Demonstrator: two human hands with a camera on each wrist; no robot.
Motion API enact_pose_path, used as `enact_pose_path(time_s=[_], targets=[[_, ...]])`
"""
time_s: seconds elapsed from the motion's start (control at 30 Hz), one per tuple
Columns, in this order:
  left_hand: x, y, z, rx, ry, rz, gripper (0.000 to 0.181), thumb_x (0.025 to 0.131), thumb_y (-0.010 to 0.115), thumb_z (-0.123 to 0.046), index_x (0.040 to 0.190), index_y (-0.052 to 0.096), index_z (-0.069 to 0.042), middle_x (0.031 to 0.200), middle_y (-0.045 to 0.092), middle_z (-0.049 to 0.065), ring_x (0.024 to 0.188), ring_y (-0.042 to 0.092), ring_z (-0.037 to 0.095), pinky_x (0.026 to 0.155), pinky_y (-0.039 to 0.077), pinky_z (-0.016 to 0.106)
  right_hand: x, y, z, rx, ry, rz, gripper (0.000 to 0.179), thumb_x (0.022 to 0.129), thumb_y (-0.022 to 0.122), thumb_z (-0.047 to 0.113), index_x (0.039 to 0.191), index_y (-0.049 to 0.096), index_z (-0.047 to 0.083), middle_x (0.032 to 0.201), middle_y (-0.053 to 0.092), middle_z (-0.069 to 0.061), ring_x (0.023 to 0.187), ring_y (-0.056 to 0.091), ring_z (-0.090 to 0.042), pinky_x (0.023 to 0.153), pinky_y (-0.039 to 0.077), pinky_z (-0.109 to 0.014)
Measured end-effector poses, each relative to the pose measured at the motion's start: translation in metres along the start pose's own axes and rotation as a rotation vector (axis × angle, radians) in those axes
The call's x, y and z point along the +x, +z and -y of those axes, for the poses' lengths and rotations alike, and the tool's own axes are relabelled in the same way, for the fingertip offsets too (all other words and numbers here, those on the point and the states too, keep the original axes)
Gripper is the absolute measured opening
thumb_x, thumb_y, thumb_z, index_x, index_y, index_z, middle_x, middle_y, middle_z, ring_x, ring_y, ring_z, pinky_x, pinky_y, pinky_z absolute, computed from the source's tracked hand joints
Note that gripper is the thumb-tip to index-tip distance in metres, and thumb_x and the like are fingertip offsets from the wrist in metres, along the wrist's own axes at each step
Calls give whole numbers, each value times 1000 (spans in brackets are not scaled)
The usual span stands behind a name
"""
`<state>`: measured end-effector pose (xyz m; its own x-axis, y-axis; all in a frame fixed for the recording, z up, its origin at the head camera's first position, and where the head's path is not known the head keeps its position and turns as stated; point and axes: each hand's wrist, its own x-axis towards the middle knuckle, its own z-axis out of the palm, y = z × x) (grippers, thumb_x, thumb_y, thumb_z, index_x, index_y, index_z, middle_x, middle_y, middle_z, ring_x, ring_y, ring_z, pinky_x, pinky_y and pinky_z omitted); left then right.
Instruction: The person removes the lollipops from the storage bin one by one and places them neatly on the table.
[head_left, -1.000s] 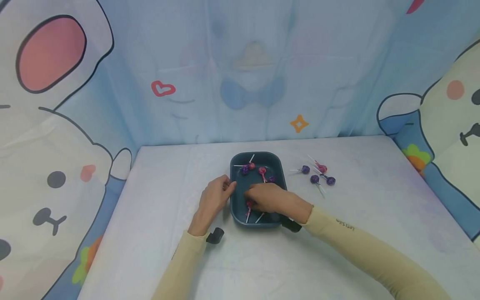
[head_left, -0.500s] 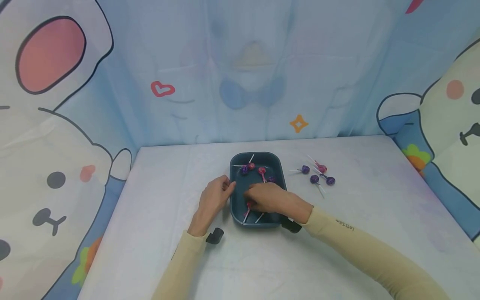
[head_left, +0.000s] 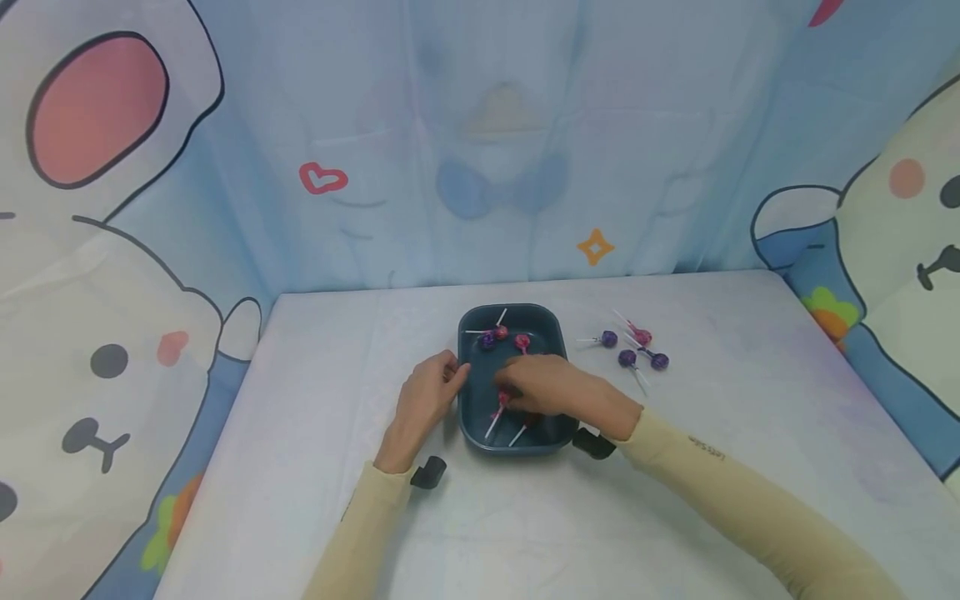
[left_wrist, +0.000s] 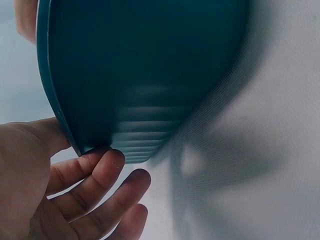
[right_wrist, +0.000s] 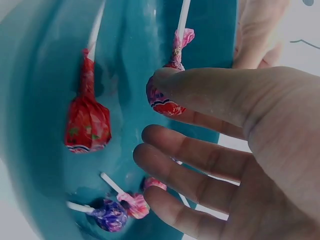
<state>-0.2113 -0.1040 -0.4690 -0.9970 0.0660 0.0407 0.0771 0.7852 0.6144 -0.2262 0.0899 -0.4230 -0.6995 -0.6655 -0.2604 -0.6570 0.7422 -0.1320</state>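
Note:
A dark teal tray [head_left: 498,451] stands on the white table with several wrapped lollipops in it. My left hand [head_left: 427,400] pinches its left rim between thumb and fingers. Inside the tray, my right hand [head_left: 551,385] holds a red-and-purple lollipop [right_wrist: 161,104] by its round head, thumb and index finger on it; the other fingers are extended. Beside it lies a red lollipop [right_wrist: 90,125], its head partly under the right hand in the head view. Toward the back of the tray are a purple lollipop [head_left: 488,340], a red one [head_left: 502,332] and a pink one [head_left: 522,341].
To the right of the tray lies a loose group of lollipops on the table, among them a purple one [head_left: 608,339], a red one [head_left: 642,337] and another purple one [head_left: 659,361]. A printed blue curtain [head_left: 390,225] hangs behind the table.
My right hand has shifted slightly right and back with the lollipop, whose stick now slants more. It now covers the purple lollipop at the tray's right side. The left hand stays on the rim.

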Motion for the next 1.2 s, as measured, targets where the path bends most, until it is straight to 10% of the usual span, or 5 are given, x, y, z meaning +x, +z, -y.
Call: enact_pose_path(time_s=[1.2], targets=[[0, 0, -2, -8, -15, 6, 24, 90, 52, -39, 83, 55, -16, 71, 56, -2, 60, 50, 12, 51, 39, 25, -44, -20, -44, 173, 29, -185, 27, 81, 69, 28, 105, 63, 18, 90, 58, 5, 81, 56, -13, 72, 48, -27]])
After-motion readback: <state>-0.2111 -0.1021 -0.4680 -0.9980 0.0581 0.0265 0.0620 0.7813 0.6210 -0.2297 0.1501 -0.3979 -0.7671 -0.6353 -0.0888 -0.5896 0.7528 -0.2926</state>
